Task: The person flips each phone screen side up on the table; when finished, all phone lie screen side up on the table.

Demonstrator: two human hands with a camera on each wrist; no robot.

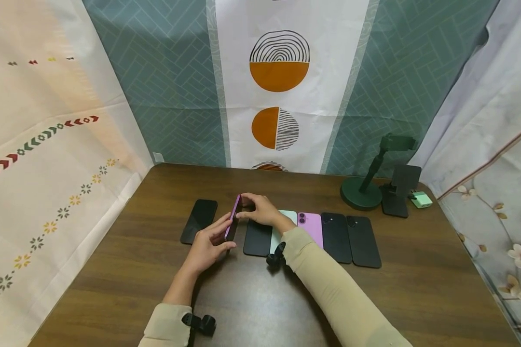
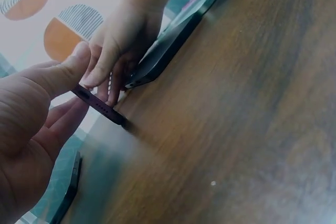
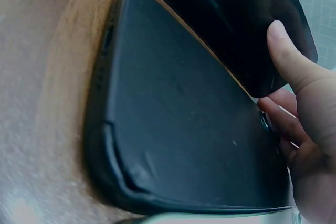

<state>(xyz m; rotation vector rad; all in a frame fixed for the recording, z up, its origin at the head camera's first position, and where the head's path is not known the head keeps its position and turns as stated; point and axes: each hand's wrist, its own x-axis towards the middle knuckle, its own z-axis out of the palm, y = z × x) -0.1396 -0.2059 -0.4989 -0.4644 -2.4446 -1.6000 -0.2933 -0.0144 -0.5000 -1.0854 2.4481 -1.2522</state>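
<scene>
Both hands hold a smartphone [image 1: 233,219] with a pink-purple frame, standing on its edge above the table with its dark screen to the right. My left hand [image 1: 206,248] has it at the near end, fingers along the back. At the far end my right hand [image 1: 262,209] pinches it, thumb [image 3: 281,40] on the black screen and fingers behind. Under the right wrist lies a black phone [image 1: 257,239], back up, its camera end partly hidden by the hand. Left of the hands a dark phone [image 1: 199,219] lies flat.
Beside the black phone, a mint phone [image 1: 288,215], a pink phone [image 1: 311,226] and two black phones [image 1: 336,238] continue the row, partly under the right sleeve. A green desk lamp [image 1: 361,193], a black stand [image 1: 399,193] and a small green block [image 1: 421,199] stand at the back right.
</scene>
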